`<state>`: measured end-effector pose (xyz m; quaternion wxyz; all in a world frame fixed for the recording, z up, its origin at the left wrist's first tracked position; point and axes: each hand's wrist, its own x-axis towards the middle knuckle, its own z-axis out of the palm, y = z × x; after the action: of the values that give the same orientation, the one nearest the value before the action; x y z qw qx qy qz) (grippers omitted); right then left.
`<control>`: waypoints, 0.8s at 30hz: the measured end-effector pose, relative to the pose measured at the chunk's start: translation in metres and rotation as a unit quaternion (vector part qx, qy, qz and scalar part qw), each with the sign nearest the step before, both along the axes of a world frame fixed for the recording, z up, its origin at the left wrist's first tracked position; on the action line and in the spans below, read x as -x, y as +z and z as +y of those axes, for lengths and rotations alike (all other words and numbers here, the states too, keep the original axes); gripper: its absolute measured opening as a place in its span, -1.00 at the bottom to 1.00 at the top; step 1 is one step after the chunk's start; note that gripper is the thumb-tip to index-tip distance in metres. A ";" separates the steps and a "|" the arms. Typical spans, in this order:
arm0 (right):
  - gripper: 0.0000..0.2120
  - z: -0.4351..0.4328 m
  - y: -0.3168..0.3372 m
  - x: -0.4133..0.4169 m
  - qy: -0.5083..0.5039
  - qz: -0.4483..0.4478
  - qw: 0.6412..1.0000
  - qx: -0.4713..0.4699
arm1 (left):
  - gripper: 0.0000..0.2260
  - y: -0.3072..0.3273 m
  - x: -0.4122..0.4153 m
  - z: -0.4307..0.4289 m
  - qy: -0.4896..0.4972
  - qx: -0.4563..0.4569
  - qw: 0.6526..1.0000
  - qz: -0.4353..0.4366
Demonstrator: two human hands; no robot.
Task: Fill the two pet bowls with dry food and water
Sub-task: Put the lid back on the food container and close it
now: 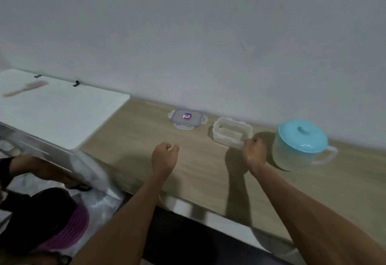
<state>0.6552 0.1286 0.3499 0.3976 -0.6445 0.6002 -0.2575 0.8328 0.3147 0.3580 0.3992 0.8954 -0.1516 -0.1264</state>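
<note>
On the wooden counter point(146, 139) near the wall lies a small clear container lid point(187, 118) with a coloured sticker. To its right stands an open translucent rectangular container point(231, 132). A translucent jug with a turquoise lid point(300, 145) and a side handle stands at the right. My left hand point(165, 158) hovers over the counter with fingers loosely curled, holding nothing. My right hand point(253, 151) is at the near right corner of the open container, fingers curled at its rim. Whether it grips the container is unclear.
A white board point(62, 114) lies at the left with a pink brush point(25, 89) on it. Below left, another person's arm point(37, 168) and a dark and pink object point(69, 227) show. The counter's metal front edge point(198, 210) runs diagonally.
</note>
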 end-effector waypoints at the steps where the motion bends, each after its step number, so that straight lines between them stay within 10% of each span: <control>1: -0.60 -0.006 -0.002 -0.009 -0.021 0.005 1.000 0.000 | -0.72 -0.003 -0.019 -0.008 -0.009 -0.001 1.000 0.001; 13: -0.64 -0.035 -0.032 -0.069 -0.169 0.049 0.984 0.027 | -0.31 -0.044 -0.173 -0.114 -0.039 -0.071 0.996 0.045; 24: -0.64 -0.039 -0.046 -0.076 -0.188 0.053 0.980 0.033 | -0.08 -0.043 -0.216 -0.155 -0.307 -0.232 0.920 -0.070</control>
<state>0.7307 0.0897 0.3038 0.2880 -0.5454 0.7225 -0.3124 1.0491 0.1596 0.3155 0.1101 0.8791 -0.4128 -0.2113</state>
